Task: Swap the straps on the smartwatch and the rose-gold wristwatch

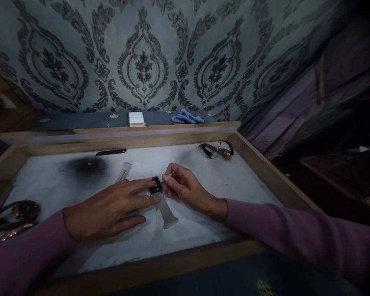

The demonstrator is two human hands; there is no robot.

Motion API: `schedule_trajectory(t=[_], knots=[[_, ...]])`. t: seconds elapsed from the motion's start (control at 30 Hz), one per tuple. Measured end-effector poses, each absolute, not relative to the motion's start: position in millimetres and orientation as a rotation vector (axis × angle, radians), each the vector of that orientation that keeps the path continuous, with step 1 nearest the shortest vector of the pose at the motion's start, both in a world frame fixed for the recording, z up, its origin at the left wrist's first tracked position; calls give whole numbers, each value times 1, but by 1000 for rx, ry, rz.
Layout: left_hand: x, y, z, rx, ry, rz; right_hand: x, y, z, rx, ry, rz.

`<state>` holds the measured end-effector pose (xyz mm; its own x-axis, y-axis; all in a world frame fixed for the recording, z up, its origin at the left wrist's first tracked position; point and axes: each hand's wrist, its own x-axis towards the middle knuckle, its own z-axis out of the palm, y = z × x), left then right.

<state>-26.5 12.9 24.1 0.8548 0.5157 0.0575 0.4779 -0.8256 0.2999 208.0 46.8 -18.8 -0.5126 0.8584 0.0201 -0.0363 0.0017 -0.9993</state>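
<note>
A small black smartwatch case (156, 185) lies on the white bottom of a shallow wooden tray. My left hand (111, 207) lies over it, fingers stretched out, one fingertip on the case and another near a grey watch strap (168, 213). That strap piece slants toward me below the case; I cannot tell whether it is joined. Close against the right side of the case, my right hand (186, 187) has thumb and fingers pinched together. What they hold is too small to name. Another grey strap piece with holes (123, 172) sits just beyond my left hand.
A black blade (111, 152) lies by the tray's far wall (154, 137). Wristwatches (216, 151) rest in the far right corner, and more watches (26, 210) at the left, near my sleeve. Behind the tray are a blue cloth (187, 116) and a small white box (136, 118).
</note>
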Motion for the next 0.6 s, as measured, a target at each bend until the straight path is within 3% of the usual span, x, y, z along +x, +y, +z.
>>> schedule_trajectory(t=[0.6], knots=[[-25,12,26,2734,785,195,209,44,-15,-898,-1691,1564]])
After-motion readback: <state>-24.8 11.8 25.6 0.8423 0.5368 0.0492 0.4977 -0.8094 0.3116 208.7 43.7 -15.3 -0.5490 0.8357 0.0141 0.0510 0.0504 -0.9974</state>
